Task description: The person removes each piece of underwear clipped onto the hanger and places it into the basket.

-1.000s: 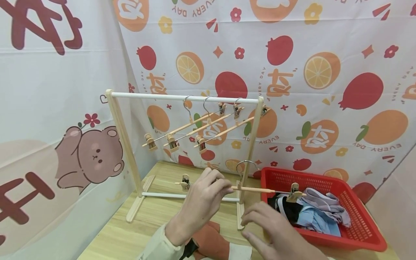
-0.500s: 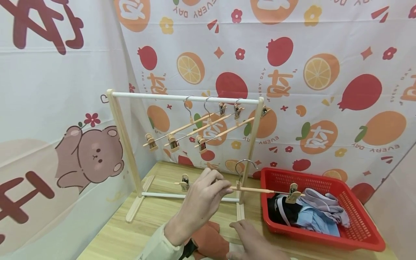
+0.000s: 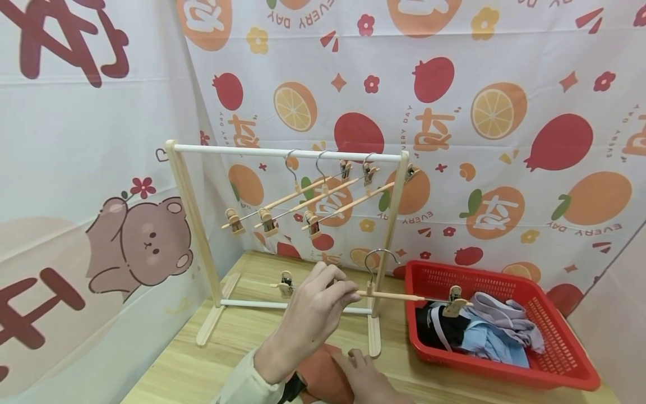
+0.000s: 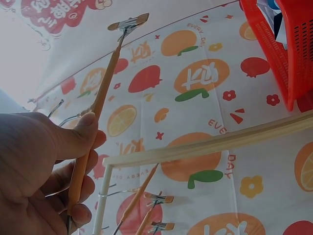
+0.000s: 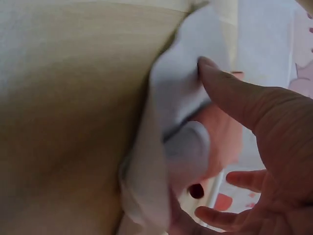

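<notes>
My left hand [image 3: 313,314] grips the wooden bar of a clip hanger [image 3: 396,295], held level above the table with its metal hook upward. In the left wrist view, thumb and fingers wrap the hanger's bar [image 4: 105,90]; its visible clip has nothing in it. Below, an orange and white garment [image 3: 325,379] lies on the table, partly hidden by my left forearm and right hand. My right hand [image 3: 370,384] is over this garment. In the right wrist view, my thumb touches its white part [image 5: 181,68], while the fingers are spread apart.
A wooden rack [image 3: 189,224] with a white rail [image 3: 242,150] stands behind, bearing 3 clip hangers [image 3: 323,193] without clothes. To the right, a red basket [image 3: 565,359] contains folded garments [image 3: 497,336]. Printed cloth [image 3: 439,45] covers the walls.
My right hand has moved down and left, from beside the hanger to the orange and white garment. The left hand keeps the hanger almost still.
</notes>
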A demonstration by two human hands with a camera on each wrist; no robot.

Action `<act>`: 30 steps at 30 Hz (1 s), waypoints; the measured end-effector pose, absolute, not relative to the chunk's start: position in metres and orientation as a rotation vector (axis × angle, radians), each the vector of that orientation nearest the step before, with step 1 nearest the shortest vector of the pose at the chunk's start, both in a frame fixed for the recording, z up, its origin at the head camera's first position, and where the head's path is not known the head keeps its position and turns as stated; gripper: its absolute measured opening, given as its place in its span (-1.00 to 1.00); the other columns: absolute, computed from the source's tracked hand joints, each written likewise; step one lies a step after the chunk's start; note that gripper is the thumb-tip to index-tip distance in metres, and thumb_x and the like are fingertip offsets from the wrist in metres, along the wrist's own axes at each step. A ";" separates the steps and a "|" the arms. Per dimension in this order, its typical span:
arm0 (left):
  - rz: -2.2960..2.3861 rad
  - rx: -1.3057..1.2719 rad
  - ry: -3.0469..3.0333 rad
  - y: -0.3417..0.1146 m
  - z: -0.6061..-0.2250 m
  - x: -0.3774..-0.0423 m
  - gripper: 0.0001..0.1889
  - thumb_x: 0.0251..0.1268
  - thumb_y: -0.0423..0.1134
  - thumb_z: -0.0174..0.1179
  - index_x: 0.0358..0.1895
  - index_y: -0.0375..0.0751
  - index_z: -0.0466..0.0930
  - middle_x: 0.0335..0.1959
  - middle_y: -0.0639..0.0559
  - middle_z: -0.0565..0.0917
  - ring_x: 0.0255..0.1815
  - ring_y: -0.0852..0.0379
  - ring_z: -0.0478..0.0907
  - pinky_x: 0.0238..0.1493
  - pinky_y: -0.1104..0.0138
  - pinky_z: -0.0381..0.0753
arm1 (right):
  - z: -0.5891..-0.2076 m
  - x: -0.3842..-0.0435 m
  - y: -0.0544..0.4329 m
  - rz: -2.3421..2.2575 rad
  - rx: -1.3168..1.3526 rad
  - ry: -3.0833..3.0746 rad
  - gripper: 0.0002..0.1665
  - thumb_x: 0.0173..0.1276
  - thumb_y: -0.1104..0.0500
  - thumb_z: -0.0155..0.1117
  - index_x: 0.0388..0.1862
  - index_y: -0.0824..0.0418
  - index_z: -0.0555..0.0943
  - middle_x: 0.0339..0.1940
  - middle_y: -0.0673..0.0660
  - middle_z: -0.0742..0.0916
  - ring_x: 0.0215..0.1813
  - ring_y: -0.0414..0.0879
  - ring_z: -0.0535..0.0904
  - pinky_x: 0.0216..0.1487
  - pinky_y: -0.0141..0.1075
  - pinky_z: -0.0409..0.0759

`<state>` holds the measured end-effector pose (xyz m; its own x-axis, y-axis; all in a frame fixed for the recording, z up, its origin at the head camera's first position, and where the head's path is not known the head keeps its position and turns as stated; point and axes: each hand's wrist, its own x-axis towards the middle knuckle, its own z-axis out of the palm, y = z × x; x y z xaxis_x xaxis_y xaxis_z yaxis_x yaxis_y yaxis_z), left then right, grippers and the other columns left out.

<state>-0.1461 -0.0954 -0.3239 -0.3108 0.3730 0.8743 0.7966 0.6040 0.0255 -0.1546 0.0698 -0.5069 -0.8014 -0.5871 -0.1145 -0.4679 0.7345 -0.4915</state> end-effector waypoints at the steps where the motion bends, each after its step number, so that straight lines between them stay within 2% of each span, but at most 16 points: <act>1: -0.581 -0.933 -1.914 -0.095 -0.324 -0.146 -0.95 0.27 -0.24 0.37 -0.28 -0.10 0.76 -0.34 0.15 0.61 -0.34 0.25 0.40 -0.31 0.58 0.40 | -0.508 -0.154 0.068 -0.642 -0.831 2.673 0.01 0.14 -0.43 0.45 0.53 -0.20 0.33 0.06 0.04 0.48 -0.07 -0.12 0.35 -0.39 -0.27 0.44; 5: -0.579 -0.934 -1.913 -0.096 -0.324 -0.146 -0.95 0.26 -0.24 0.37 -0.28 -0.10 0.76 -0.35 0.15 0.61 -0.33 0.25 0.40 -0.31 0.58 0.40 | -0.515 -0.156 0.067 -0.633 -0.831 2.611 -0.20 0.22 -0.37 0.42 0.41 -0.24 0.48 -0.16 -0.07 0.46 -0.20 -0.20 0.27 -0.43 -0.36 0.31; 8: -0.584 -0.933 -1.926 -0.096 -0.324 -0.146 -0.95 0.28 -0.24 0.37 -0.28 -0.11 0.76 -0.34 0.15 0.60 -0.33 0.25 0.39 -0.32 0.58 0.38 | -0.521 -0.159 0.066 -0.686 -0.862 2.573 -0.37 0.25 -0.30 0.43 0.27 -0.17 0.61 -0.24 -0.15 0.53 -0.26 -0.31 0.32 -0.38 -0.37 0.35; 11: -0.593 -0.924 -1.958 -0.096 -0.325 -0.145 -0.95 0.28 -0.23 0.37 -0.28 -0.11 0.76 -0.34 0.15 0.60 -0.33 0.26 0.38 -0.33 0.58 0.37 | -0.525 -0.157 0.063 -0.748 -0.911 2.597 -0.63 0.30 -0.08 0.45 0.07 -0.08 0.70 -0.23 -0.17 0.62 -0.26 -0.37 0.40 -0.32 -0.38 0.43; 14: -0.604 -0.911 -1.988 -0.095 -0.324 -0.144 -0.95 0.28 -0.23 0.37 -0.28 -0.10 0.76 -0.33 0.14 0.60 -0.33 0.26 0.37 -0.33 0.57 0.36 | -0.525 -0.152 0.058 -0.777 -0.914 2.658 -0.80 0.28 0.11 0.46 -0.12 -0.04 0.71 -0.27 -0.20 0.61 -0.31 -0.40 0.41 -0.31 -0.44 0.43; 15: -0.605 -0.908 -1.992 -0.095 -0.324 -0.144 -0.95 0.28 -0.23 0.37 -0.28 -0.11 0.76 -0.33 0.14 0.60 -0.33 0.26 0.37 -0.33 0.57 0.36 | -0.526 -0.151 0.057 -0.756 -0.937 2.690 -0.82 0.27 0.19 0.44 -0.17 -0.03 0.71 -0.31 -0.19 0.58 -0.35 -0.39 0.38 -0.34 -0.45 0.41; 18: -0.605 -0.902 -1.997 -0.095 -0.324 -0.143 -0.94 0.29 -0.22 0.36 -0.29 -0.11 0.76 -0.33 0.14 0.60 -0.33 0.26 0.38 -0.32 0.58 0.36 | -0.524 -0.149 0.056 -0.718 -0.977 2.739 -0.86 0.30 0.27 0.39 -0.28 0.01 0.67 -0.40 -0.17 0.46 -0.45 -0.39 0.25 -0.41 -0.49 0.32; 21: -0.600 -0.901 -2.000 -0.096 -0.323 -0.142 -0.95 0.28 -0.22 0.37 -0.29 -0.10 0.75 -0.33 0.15 0.60 -0.32 0.26 0.38 -0.32 0.58 0.37 | -0.519 -0.149 0.062 -0.799 -1.062 2.743 -0.77 0.26 0.40 0.31 -0.27 0.06 0.64 -0.41 -0.13 0.41 -0.48 -0.39 0.17 -0.43 -0.53 0.28; 25: -0.602 -0.893 -1.999 -0.098 -0.322 -0.142 -0.94 0.29 -0.22 0.37 -0.29 -0.10 0.75 -0.33 0.14 0.61 -0.30 0.25 0.41 -0.30 0.57 0.41 | -0.501 -0.150 0.076 -1.043 -1.159 2.713 -0.60 0.14 0.50 0.23 -0.13 0.09 0.63 -0.34 -0.10 0.47 -0.42 -0.43 0.24 -0.37 -0.54 0.35; 30: -0.604 -0.914 -1.944 -0.100 -0.321 -0.143 -0.95 0.26 -0.25 0.39 -0.29 -0.13 0.75 -0.34 0.13 0.60 -0.30 0.24 0.42 -0.30 0.56 0.44 | -0.471 -0.148 0.095 -1.279 -1.123 2.801 -0.56 0.12 0.49 0.25 -0.15 -0.01 0.60 -0.30 -0.11 0.56 -0.31 -0.40 0.39 -0.31 -0.50 0.41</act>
